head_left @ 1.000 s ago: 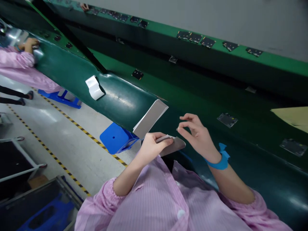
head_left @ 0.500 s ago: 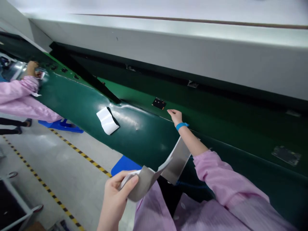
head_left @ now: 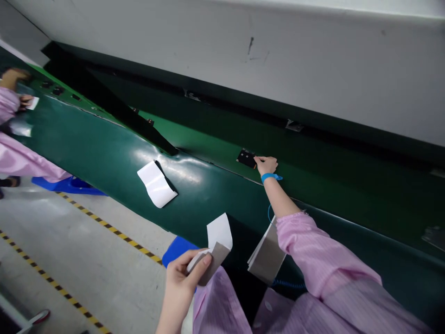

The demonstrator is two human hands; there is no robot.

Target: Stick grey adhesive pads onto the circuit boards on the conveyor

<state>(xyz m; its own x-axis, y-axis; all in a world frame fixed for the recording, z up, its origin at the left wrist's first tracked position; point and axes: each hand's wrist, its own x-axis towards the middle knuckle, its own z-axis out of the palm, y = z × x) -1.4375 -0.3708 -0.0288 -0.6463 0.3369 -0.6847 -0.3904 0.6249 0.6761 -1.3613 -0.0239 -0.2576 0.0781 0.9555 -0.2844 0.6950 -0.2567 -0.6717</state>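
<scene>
My left hand [head_left: 186, 273] pinches a folded sheet [head_left: 216, 260], grey on one face and white on the other, with a white flap standing up from it. My right hand [head_left: 266, 165], a blue band [head_left: 271, 177] round its wrist, has its fingers pinched together at the right edge of a small black circuit board [head_left: 246, 157]. Whatever may be between those fingertips is hidden. The board lies flat on the green strip [head_left: 205, 139]. Below my right forearm is a stack of grey-and-white sheets [head_left: 267, 257], partly covered by the sleeve.
A curled white sheet [head_left: 157, 184] lies on the green bench [head_left: 107, 144]. A dark bar [head_left: 111, 102] slants across the strip. More boards [head_left: 57, 91] lie at the left, near a co-worker's hand [head_left: 26, 101]. A coiled blue cord [head_left: 288, 284] hangs below the stack.
My right hand has moved to the board's edge. The sheet in my left hand has come apart from the stack under my right arm. The camera view has shifted.
</scene>
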